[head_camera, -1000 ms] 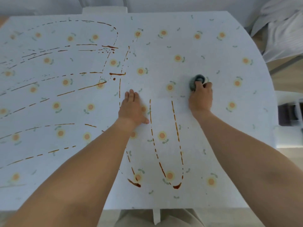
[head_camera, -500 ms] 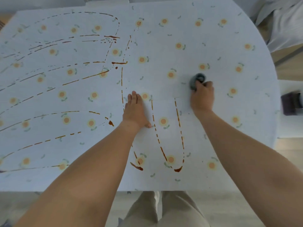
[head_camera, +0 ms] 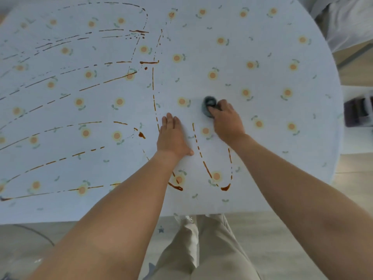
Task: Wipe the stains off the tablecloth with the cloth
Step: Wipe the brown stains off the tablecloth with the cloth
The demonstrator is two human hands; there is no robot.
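Flowered tablecloth (head_camera: 262, 27) streaked brown stains (head_camera: 153, 81); pale wood floor (head_camera: 282, 239) below.

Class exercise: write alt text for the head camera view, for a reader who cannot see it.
A person's right hand presses a small dark cloth onto a flower-print tablecloth streaked with brown stains, while the left hand lies flat beside it.

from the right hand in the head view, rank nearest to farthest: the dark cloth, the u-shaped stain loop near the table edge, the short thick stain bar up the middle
1. dark cloth: gripped in the right hand, at its fingertips.
2. U-shaped stain loop: below the hand, towards the near table edge.
3. short thick stain bar: up and to the left, beyond the flat left hand.
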